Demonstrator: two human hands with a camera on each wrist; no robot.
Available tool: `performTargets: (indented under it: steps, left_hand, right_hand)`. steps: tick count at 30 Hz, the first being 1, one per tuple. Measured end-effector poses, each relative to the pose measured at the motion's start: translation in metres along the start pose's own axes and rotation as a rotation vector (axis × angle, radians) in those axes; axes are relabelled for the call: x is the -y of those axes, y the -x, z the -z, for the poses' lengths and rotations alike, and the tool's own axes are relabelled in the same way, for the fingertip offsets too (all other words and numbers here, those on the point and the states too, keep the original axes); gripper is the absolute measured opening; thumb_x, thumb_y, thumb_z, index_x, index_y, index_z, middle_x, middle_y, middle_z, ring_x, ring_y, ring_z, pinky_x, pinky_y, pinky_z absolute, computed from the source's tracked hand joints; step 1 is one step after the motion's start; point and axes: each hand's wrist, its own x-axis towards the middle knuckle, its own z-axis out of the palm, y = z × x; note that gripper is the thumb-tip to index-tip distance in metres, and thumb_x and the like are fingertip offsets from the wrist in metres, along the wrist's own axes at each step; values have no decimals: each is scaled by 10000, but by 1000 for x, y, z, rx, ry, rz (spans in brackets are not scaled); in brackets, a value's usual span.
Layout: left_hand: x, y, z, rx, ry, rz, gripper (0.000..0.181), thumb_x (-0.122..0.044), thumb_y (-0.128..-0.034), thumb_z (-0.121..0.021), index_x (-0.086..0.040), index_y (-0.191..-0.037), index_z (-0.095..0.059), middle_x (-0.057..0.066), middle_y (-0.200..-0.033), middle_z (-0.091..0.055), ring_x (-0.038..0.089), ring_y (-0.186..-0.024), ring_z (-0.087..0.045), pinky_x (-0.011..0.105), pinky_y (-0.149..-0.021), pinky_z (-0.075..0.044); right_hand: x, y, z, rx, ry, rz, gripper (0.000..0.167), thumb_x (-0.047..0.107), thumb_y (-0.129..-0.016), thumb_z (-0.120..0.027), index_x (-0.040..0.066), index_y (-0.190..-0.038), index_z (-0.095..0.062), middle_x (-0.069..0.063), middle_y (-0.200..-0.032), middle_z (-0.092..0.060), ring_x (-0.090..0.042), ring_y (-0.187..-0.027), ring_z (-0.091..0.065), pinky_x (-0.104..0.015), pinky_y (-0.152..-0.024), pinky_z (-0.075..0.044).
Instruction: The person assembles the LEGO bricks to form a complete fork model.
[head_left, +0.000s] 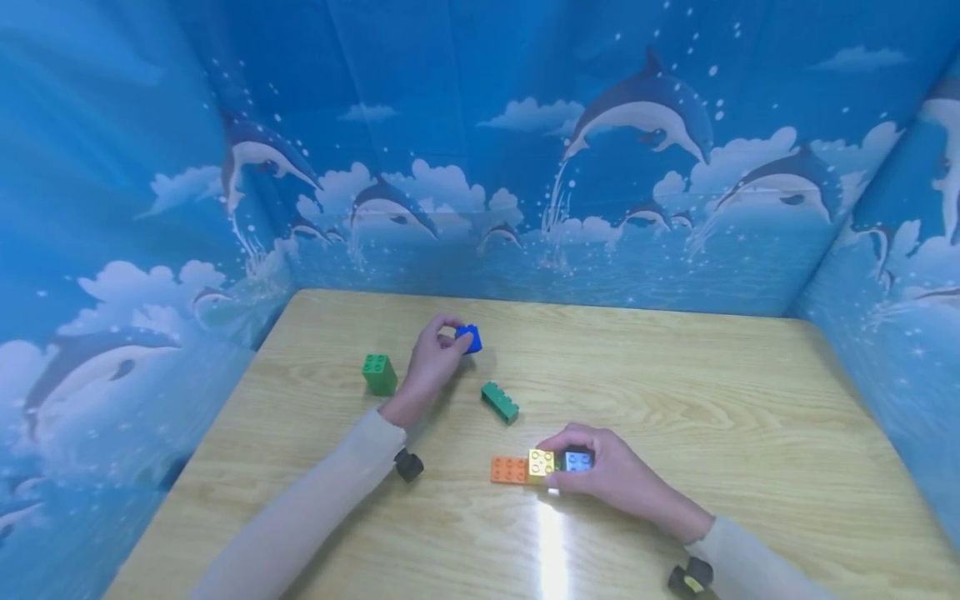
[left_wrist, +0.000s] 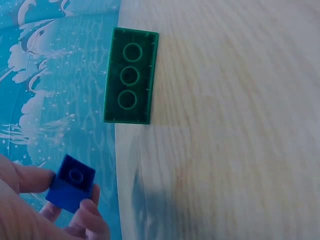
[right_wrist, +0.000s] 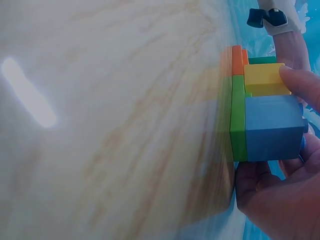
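My left hand (head_left: 435, 362) pinches a small dark blue toy brick (head_left: 470, 337) between thumb and fingers, above the far part of the table. Its hollow underside shows in the left wrist view. My right hand (head_left: 618, 471) grips a yellow brick (head_left: 541, 463), thumb on its near side and fingers behind. That brick sits on a low base made of an orange brick (head_left: 508, 469) and a flat green brick (right_wrist: 238, 120). Beside the yellow one, on the green part, stands a light blue brick (right_wrist: 274, 127), partly covered by my right hand in the head view.
Between my hands a long dark green brick (head_left: 499, 402) lies on its side, its hollow underside facing left. A taller green block (head_left: 380, 375) stands left of my left hand. The wooden table (head_left: 750, 392) is bordered by a dolphin-print curtain (head_left: 525, 258).
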Motion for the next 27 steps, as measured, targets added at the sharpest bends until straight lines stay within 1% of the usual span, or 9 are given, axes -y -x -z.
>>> performTargets:
  steps: [3,5,8,11,13,18,21,25,27]
  left_hand:
    - [3,8,4,16,8,-29,188,-229,-1087,-693,-129,-1242,-656,131,-1091,-706,318,-972,-667,295,-683,-487]
    - [5,13,5,32,10,-39,192,-205,-1078,-702,-101,-1236,-668,138,-1110,-719,294,-973,-678,298,-705,-514]
    - [7,21,8,60,0,-36,280,-189,-1065,-717,-66,-1313,-672,156,-1160,-730,261,-983,-689,317,-765,-567]
    - [9,28,10,83,-25,-18,388,-188,-1054,-733,-40,-1405,-662,161,-1230,-728,224,-1029,-696,290,-825,-602]
    - [11,31,11,96,-44,-13,425,-187,-1045,-748,-26,-1429,-663,159,-1246,-727,213,-1033,-690,256,-802,-593]
    - [14,40,14,128,-88,-36,401,-174,-1012,-792,-58,-1387,-712,124,-1173,-751,195,-962,-685,276,-730,-580]
    - [15,46,16,146,-112,-57,381,-163,-993,-813,-85,-1357,-733,95,-1144,-763,183,-945,-695,326,-753,-610]
    - [15,57,19,158,-123,-83,369,-148,-983,-816,-80,-1337,-739,91,-1135,-766,185,-965,-707,345,-817,-627]
    - [15,62,20,161,-124,-94,364,-129,-975,-818,-69,-1327,-744,99,-1129,-763,188,-961,-706,330,-831,-622]
  right_hand:
    - [1,0,0,3,1,-5,398,349,-887,-907,276,-1260,-789,17,-1191,-746,-249,-1152,-640,-300,-947,-555]
    - [1,0,0,7,0,-4,394,350,-889,-905,276,-1259,-789,16,-1188,-745,-250,-1147,-640,-301,-943,-558]
    - [1,0,0,10,-1,-2,387,343,-892,-904,278,-1256,-789,12,-1179,-745,-251,-1134,-639,-296,-930,-560]
    - [1,0,0,13,0,2,383,341,-894,-902,281,-1255,-789,10,-1177,-744,-252,-1130,-639,-294,-925,-560]
    - [1,0,1,14,2,2,380,339,-895,-902,282,-1254,-789,12,-1182,-745,-251,-1132,-640,-296,-926,-562]
    - [2,0,1,7,17,-9,378,333,-894,-902,287,-1252,-789,26,-1195,-749,-239,-1151,-645,-322,-958,-555]
    - [2,0,2,3,23,-13,379,332,-893,-904,291,-1252,-789,30,-1192,-749,-236,-1154,-645,-347,-971,-549]
    - [1,0,1,3,13,-5,386,324,-891,-904,280,-1256,-788,18,-1180,-749,-246,-1138,-645,-330,-954,-559]
    - [1,0,1,3,9,1,388,323,-891,-904,277,-1259,-787,18,-1179,-750,-246,-1137,-647,-307,-947,-561]
